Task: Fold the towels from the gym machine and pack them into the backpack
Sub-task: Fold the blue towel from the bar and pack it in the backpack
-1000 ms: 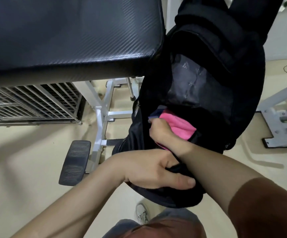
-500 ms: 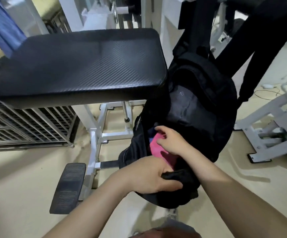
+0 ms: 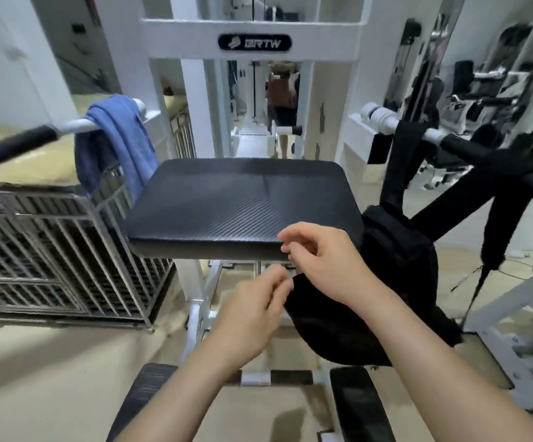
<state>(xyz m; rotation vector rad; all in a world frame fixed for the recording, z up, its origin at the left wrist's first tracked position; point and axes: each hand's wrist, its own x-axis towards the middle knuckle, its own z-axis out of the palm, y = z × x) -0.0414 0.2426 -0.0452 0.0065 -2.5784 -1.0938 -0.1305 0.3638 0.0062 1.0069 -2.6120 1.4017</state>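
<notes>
Left hand point(image 3: 252, 314) and right hand point(image 3: 325, 260): fingers released, empty, beside the backpack point(image 3: 392, 301). The black pad point(image 3: 242, 205) lies between them and the blue towel point(image 3: 115, 145).

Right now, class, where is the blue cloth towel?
Head view, upper left: the blue cloth towel drapes over the silver handlebar, left of the black padded seat.

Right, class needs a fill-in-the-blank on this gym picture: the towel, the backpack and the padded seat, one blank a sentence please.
1. The crumpled cloth towel draped over the grey metal handle bar is ___.
2. The black fabric backpack hangs by its strap from the black-gripped bar on the person's ___ side.
3. The padded, textured seat between them is ___.

Missing words: blue; right; black.
</notes>
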